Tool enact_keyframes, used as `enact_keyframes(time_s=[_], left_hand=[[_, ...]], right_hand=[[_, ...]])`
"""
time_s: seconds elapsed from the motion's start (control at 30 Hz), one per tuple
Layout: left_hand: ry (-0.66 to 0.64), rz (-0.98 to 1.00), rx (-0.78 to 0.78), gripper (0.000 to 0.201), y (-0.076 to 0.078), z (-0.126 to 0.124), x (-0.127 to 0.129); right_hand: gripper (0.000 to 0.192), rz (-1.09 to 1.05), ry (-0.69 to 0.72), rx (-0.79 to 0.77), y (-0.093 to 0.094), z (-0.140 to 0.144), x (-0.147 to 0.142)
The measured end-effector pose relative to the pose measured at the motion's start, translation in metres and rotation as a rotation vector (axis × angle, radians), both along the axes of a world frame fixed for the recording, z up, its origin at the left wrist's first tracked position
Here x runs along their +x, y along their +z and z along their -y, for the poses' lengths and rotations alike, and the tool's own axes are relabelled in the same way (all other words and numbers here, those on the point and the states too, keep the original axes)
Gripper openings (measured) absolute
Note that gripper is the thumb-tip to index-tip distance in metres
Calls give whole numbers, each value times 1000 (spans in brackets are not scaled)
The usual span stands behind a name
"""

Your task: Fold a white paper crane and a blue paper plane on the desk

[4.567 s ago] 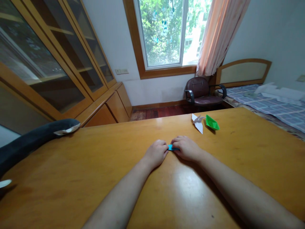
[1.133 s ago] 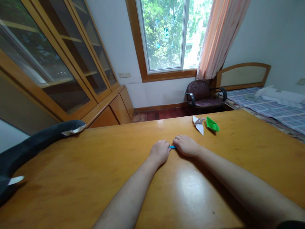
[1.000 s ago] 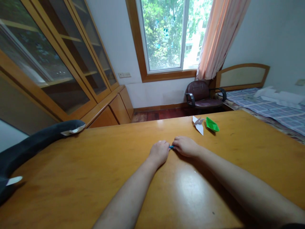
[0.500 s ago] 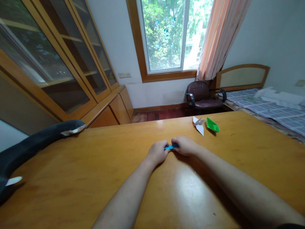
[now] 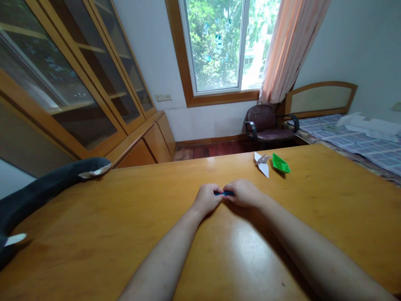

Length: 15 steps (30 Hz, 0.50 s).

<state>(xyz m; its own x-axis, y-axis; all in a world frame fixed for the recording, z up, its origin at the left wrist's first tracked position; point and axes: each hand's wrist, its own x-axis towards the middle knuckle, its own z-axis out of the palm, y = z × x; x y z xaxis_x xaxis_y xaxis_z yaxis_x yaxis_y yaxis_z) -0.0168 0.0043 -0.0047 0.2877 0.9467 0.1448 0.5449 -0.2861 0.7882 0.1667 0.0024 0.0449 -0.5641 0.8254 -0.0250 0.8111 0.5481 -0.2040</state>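
Observation:
Between my two hands is a small folded piece of blue paper [image 5: 224, 193], seen as a narrow dark-blue strip just above the tabletop. My left hand [image 5: 207, 198] pinches its left end. The right end is in the closed fingers of my right hand [image 5: 243, 193]. The fingertips of both hands almost meet over the middle, so much of the paper is hidden. Beyond my right hand, a white origami crane [image 5: 262, 164] and a green paper boat [image 5: 280, 163] rest side by side on the table.
The wooden table [image 5: 125, 225] fills the foreground. A dark plush-looking object with white parts [image 5: 46, 184] lies along its left side. Past the far edge stand a glass-door cabinet [image 5: 138, 154], a maroon armchair [image 5: 263, 123] and a bed [image 5: 369, 146] with a checked cover.
The blue paper has turned from a lighter, wider face to a darker, thinner edge. My fingertips have come slightly closer together. The crane and boat stay where they were.

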Motion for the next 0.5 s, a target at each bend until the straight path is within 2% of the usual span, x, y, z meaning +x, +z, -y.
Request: enact_keyframes(time_s=[0.2,0.5], left_hand=[[-19,14,-9,10,-1,-2,1],[-66,-12,-63,9,1,-1,1]], right_hand=[[31,-3,18,-27,1,-1,4],[24,-50,44,-77,-7,-6,7]])
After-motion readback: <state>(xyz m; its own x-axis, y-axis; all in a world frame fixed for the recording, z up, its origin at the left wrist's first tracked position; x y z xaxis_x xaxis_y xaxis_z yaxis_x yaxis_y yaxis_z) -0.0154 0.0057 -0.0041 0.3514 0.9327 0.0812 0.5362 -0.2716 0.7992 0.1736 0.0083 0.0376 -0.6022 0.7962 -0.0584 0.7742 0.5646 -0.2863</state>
